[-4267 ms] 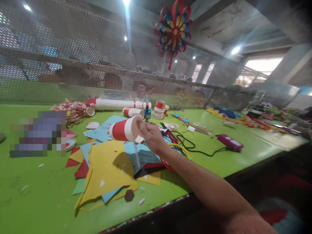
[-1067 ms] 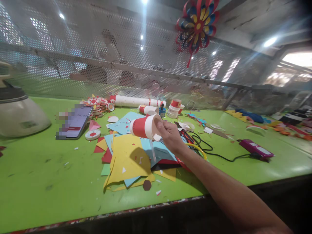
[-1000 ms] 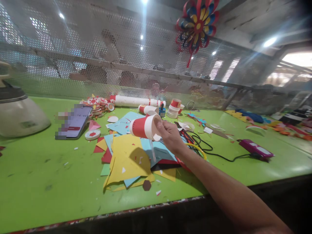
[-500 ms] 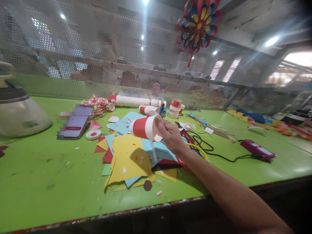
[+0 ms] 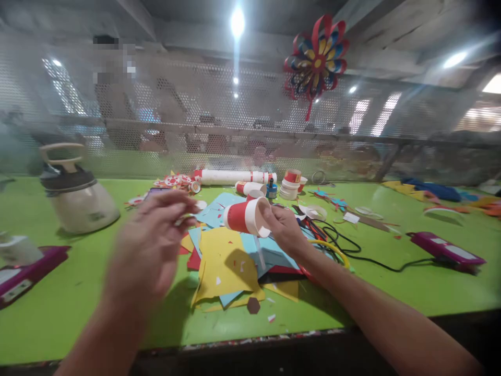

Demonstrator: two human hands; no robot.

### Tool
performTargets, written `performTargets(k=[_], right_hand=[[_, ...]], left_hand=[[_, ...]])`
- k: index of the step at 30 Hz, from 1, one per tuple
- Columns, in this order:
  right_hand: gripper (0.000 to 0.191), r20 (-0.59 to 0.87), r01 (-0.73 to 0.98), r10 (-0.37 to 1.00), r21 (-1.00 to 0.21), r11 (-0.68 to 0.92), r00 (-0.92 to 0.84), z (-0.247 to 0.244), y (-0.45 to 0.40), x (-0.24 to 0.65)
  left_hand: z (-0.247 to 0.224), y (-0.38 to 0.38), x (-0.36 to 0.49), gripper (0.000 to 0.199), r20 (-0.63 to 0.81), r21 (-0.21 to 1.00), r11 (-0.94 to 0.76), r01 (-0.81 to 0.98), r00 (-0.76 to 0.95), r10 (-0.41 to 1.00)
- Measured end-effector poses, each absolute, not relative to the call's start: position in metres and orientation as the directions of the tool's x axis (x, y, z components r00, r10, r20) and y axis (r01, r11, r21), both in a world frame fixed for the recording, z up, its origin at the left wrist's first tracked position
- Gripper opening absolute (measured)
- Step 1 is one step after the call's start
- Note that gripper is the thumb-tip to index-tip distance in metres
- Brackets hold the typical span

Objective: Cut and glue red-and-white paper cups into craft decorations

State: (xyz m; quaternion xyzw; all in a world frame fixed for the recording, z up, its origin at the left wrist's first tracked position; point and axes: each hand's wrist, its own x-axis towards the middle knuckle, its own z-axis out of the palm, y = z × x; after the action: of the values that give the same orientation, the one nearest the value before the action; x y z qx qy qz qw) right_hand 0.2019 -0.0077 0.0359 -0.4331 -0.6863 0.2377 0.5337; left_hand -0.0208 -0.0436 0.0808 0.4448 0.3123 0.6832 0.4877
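My right hand (image 5: 285, 227) grips a red and white paper cup (image 5: 242, 216) by its rim, thumb at the mouth. The cup lies sideways in the air, its open end turned toward the hand and its base to the left. To the left of it, raised over the table, is my left hand (image 5: 151, 243), apart from the cup. Its fingers are bent and smeared by motion, so whether anything is between them does not show. Below the cup lies a loose pile of yellow paper (image 5: 223, 261) and light blue paper (image 5: 223, 204) with small scraps on it.
A long row of nested paper cups (image 5: 227, 177) and stacked cups (image 5: 290, 187) stand at the back. A beige jug (image 5: 80, 203) is at left. Purple power strips (image 5: 446, 250) lie at both sides, with black cables (image 5: 336, 243). A paper flower (image 5: 318, 63) hangs above.
My left hand has come into view from the lower left and hides most of the phone. My right hand still holds the cup. The camera view has shifted, showing more on the left.
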Motion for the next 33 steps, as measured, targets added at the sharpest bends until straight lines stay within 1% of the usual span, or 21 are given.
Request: performTargets(k=[2, 3, 6, 10, 12, 15, 18, 21, 23, 26, 29, 33], right_hand=[[0.034, 0.521, 0.330, 0.851, -0.794, 0.511, -0.064, 0.035, -0.008, 0.201], [0.033, 0.521, 0.324, 0.851, -0.795, 0.512, -0.068, 0.035, -0.008, 0.201], [0.031, 0.527, 0.314, 0.847, -0.794, 0.521, -0.072, 0.032, -0.006, 0.202], [0.029, 0.530, 0.335, 0.847, -0.790, 0.514, -0.050, 0.027, -0.001, 0.206], [0.027, 0.524, 0.351, 0.851, -0.791, 0.501, -0.034, 0.025, 0.001, 0.208], [0.025, 0.505, 0.368, 0.863, -0.797, 0.478, -0.027, 0.022, 0.005, 0.211], [0.024, 0.482, 0.385, 0.875, -0.801, 0.459, -0.040, 0.020, 0.007, 0.213], [0.023, 0.477, 0.424, 0.877, -0.785, 0.452, -0.053, 0.018, 0.007, 0.211], [0.023, 0.489, 0.461, 0.870, -0.759, 0.460, -0.063, 0.017, 0.007, 0.209], [0.022, 0.543, 0.528, 0.835, -0.687, 0.499, -0.083, 0.016, 0.005, 0.207], [0.021, 0.627, 0.599, 0.771, -0.577, 0.556, -0.111, 0.018, 0.002, 0.209], [0.019, 0.720, 0.660, 0.672, -0.422, 0.622, -0.172, 0.023, -0.001, 0.215]], left_hand=[[0.076, -0.028, -0.008, 0.014, 0.190, 0.907, -0.175, -0.383, 0.001, 0.982], [0.073, -0.019, -0.001, 0.017, 0.094, 0.925, -0.058, -0.375, 0.079, 0.992], [0.062, 0.001, 0.022, 0.023, 0.057, 0.937, -0.001, -0.349, 0.150, 0.987], [0.052, 0.003, 0.045, 0.040, 0.035, 0.931, 0.042, -0.363, 0.202, 0.979], [0.049, 0.001, 0.051, 0.044, 0.021, 0.921, 0.062, -0.384, 0.208, 0.978], [0.048, -0.001, 0.053, 0.049, 0.066, 0.904, 0.051, -0.425, 0.257, 0.964], [0.046, -0.003, 0.048, 0.050, 0.161, 0.877, 0.024, -0.479, 0.342, 0.926], [0.042, -0.004, 0.042, 0.045, 0.167, 0.865, 0.035, -0.501, 0.352, 0.921], [0.039, -0.004, 0.040, 0.043, 0.150, 0.855, 0.062, -0.515, 0.360, 0.921], [0.037, -0.002, 0.038, 0.035, 0.086, 0.819, 0.156, -0.552, 0.386, 0.918], [0.038, -0.002, 0.039, 0.025, 0.013, 0.787, 0.232, -0.572, 0.391, 0.920], [0.039, -0.004, 0.041, 0.021, -0.021, 0.766, 0.301, -0.568, 0.446, 0.895]])
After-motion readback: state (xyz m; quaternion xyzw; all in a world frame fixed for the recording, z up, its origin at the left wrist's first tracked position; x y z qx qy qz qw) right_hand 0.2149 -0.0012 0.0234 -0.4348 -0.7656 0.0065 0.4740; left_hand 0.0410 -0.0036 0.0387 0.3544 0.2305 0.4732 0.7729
